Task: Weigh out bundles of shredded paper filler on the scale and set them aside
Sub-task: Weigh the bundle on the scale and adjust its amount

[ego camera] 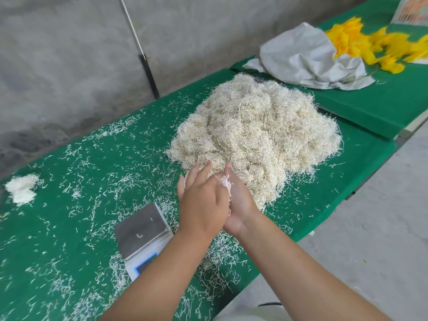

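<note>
A big heap of beige shredded paper filler (257,128) lies on the green table (76,230). At its near edge my left hand (201,200) and my right hand (242,205) are pressed palm to palm, fingers straight. A small white tuft of shreds (225,181) sticks out between them. The small scale (141,228) with its steel platform stands just left of my left forearm, bare but for a stray shred. Two white bundles (22,188) sit at the table's far left.
Loose shreds litter the whole green cover. A second green table (382,100) at the back right carries a crumpled grey sack (308,59) and yellow paper (370,42). A pole (148,72) leans on the concrete wall. Grey floor runs along the right.
</note>
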Tool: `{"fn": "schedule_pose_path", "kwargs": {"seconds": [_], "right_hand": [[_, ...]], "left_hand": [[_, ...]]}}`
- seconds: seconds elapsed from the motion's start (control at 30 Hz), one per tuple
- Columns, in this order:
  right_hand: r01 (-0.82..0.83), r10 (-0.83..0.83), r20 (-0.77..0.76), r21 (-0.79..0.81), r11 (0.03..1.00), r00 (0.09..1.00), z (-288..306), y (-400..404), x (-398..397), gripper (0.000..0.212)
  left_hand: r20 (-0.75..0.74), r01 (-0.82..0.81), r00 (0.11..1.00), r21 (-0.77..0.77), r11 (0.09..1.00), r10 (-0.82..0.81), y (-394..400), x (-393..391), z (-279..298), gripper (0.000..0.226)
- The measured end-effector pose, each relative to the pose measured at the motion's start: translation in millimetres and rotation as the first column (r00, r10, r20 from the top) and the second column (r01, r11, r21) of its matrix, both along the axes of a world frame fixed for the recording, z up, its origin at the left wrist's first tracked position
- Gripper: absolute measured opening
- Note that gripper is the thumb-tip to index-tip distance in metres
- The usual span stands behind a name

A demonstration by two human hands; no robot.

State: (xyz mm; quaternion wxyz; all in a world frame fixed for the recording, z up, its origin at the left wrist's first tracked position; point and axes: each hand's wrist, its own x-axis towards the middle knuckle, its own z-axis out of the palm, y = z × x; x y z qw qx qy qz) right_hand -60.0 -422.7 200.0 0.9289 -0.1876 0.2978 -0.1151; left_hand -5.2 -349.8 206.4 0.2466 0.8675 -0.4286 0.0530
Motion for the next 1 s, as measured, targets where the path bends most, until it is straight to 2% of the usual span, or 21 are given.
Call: {"fn": "schedule_pose_path", "kwargs": {"seconds": [0.07,0.2,0.27,0.33,0.43,0.5,0.6,0.67,0.73,0.8,0.87,0.93,0.97,1.0], "right_hand": [[0.034,-0.034,-0.003,0.022,0.999,0.999,-2,-2,2,0.073],[0.107,-0.118,-0.134,-0.086,0.991,0.984,-16,-8,7,0.033],[0.114,-0.117,-0.152,-0.028,0.993,0.981,-17,-9,8,0.032],[0.090,-0.079,-0.128,0.084,0.992,0.989,-19,-10,9,0.043],[-0.084,0.074,0.045,0.296,0.951,0.996,-21,-1,7,0.073],[-0.184,0.179,0.042,0.279,0.942,0.983,-21,4,7,0.077],[-0.255,0.248,0.059,0.223,0.941,0.967,-24,13,9,0.085],[-0.291,0.286,0.051,0.166,0.942,0.957,-25,17,9,0.090],[-0.317,0.316,0.024,0.111,0.942,0.948,-28,16,7,0.096],[-0.317,0.318,-0.051,0.013,0.948,0.947,-28,12,6,0.094],[-0.324,0.313,-0.093,-0.131,0.937,0.945,-30,7,5,0.076],[-0.371,0.356,-0.106,-0.294,0.881,0.928,-35,4,3,0.066],[-0.414,0.391,-0.138,-0.372,0.831,0.910,-37,6,2,0.068],[-0.437,0.387,-0.203,-0.441,0.784,0.900,-42,9,2,0.083]], "left_hand": [[0.083,0.063,0.995,-0.004,0.998,-0.063,4,-7,-3,0.059],[0.092,0.189,0.978,-0.004,0.982,-0.188,12,-16,-8,0.064],[0.112,0.295,0.950,-0.027,0.955,-0.290,18,-16,-14,0.060],[0.116,0.323,0.941,-0.038,0.946,-0.317,22,-15,-22,0.058],[0.000,0.162,0.986,-0.176,0.971,-0.164,19,-4,-27,0.043],[-0.064,-0.004,0.998,-0.215,0.977,-0.010,14,8,-26,0.030],[-0.222,-0.186,0.964,-0.174,0.967,0.145,9,29,-26,0.046],[-0.407,-0.324,0.886,-0.198,0.925,0.223,7,43,-29,0.052],[-0.630,-0.465,0.737,-0.209,0.860,0.246,7,54,-32,0.055],[-0.788,-0.591,0.567,-0.187,0.785,0.240,7,60,-34,0.052],[-0.870,-0.686,0.424,-0.128,0.716,0.251,9,64,-36,0.043],[-0.921,-0.753,0.292,-0.053,0.656,0.260,13,69,-43,0.036],[-0.938,-0.766,0.227,-0.006,0.642,0.262,16,68,-46,0.032],[-0.951,-0.758,0.156,0.059,0.649,0.269,19,65,-50,0.027]]}}
